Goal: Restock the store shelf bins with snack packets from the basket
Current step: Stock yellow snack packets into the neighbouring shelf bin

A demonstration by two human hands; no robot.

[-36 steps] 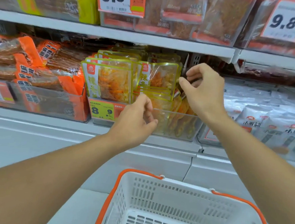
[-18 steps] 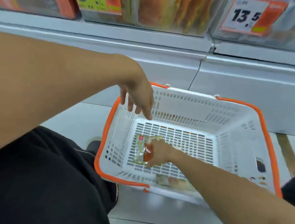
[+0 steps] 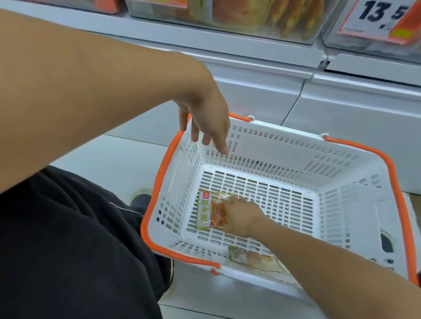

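Unmoved, right hand point(image 3: 241, 219) still grips snack packet point(image 3: 211, 210) in basket point(image 3: 350, 176).

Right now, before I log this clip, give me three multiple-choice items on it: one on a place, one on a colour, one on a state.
1. Where does the snack packet under the right hand lie?
A. on the shelf
B. on the floor of the basket
C. on the tiled floor

2. What colour are the basket's handles?
A. blue
B. green
C. orange

3. What is the left hand doing?
A. hanging open over the basket's left rim, holding nothing
B. gripping a packet
C. pulling a price tag

Key: 1 B, the packet lies on the slotted basket floor with the right hand's fingers on it. 2 C, both handles along the rim are orange against the white walls. 3 A, its fingers point down, spread, with nothing between them.
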